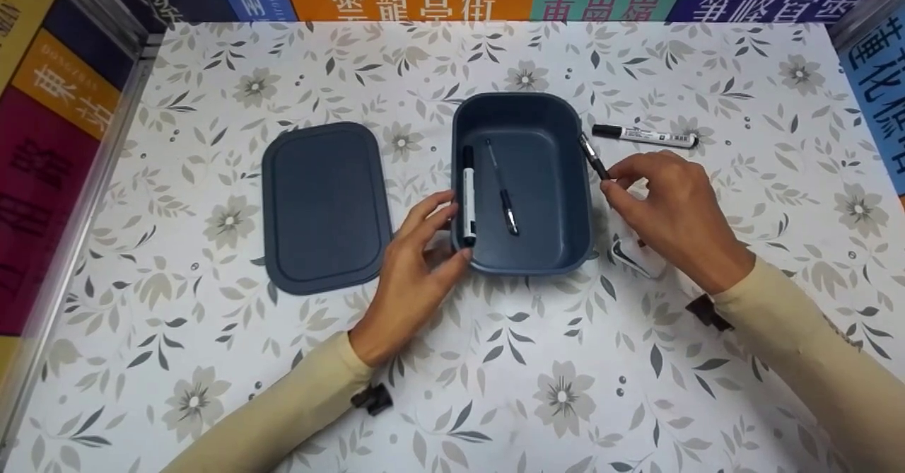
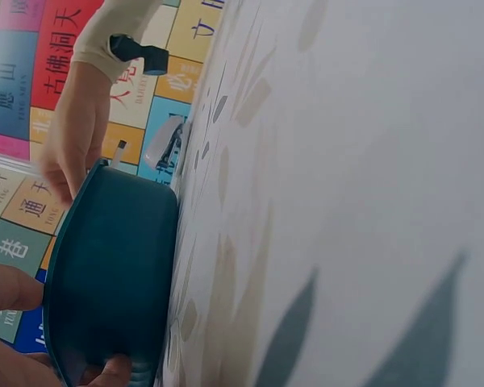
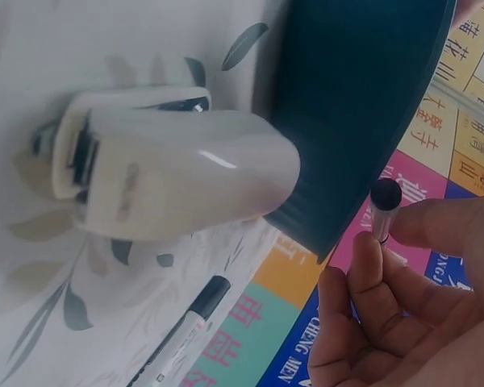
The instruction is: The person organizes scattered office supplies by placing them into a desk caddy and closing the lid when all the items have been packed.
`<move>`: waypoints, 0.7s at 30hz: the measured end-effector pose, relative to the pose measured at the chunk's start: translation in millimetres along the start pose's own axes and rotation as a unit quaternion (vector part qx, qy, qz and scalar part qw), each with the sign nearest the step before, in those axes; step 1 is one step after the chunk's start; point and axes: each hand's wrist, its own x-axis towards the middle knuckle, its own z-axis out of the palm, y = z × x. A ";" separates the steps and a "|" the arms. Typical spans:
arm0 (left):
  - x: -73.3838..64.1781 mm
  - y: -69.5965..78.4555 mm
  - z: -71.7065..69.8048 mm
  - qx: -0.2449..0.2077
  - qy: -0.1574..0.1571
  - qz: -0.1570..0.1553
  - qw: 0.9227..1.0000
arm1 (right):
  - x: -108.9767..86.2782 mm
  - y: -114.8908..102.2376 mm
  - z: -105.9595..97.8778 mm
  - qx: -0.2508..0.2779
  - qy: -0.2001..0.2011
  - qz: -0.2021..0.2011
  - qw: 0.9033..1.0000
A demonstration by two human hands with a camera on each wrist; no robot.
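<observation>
My right hand (image 1: 668, 194) pinches a black-and-clear pen (image 1: 594, 156) between thumb and fingertips, with its far end over the right rim of a dark blue rectangular box (image 1: 521, 266). In the right wrist view the pen's dark end (image 3: 385, 194) points toward the camera. At the box's near left corner my left hand (image 1: 413, 271) holds the wall, thumb and fingers apart along it. Inside the box lie a white marker (image 1: 469, 194) with black cap, along the left wall, and a slim clear pen (image 1: 503, 189), slanting across the floor.
The matching dark blue lid (image 1: 325, 208) lies flat left of the box. Another white marker (image 1: 645, 136) with a black cap lies right of the box. A white stapler (image 3: 189, 165) sits beside the box, partly under my right hand in the head view. Printed panels border the floral tabletop.
</observation>
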 end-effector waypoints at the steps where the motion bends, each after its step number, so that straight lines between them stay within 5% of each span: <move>1: -0.1 -0.3 -0.1 0.000 0.000 0.001 1.000 | 0.6 -0.8 0.5 0.001 0.001 -0.002 1.000; 9: -0.1 0.5 -0.5 -0.005 -0.002 0.000 1.000 | 4.8 -8.5 5.0 0.009 0.001 -0.009 1.000; 18: -0.1 26.7 -1.1 -0.019 0.000 -0.016 1.000 | 10.5 -15.3 11.2 0.018 -0.003 -0.021 1.000; 21: 0.0 25.5 -1.1 -0.023 -0.001 -0.017 1.000 | 12.1 -16.6 13.0 0.018 -0.006 -0.023 1.000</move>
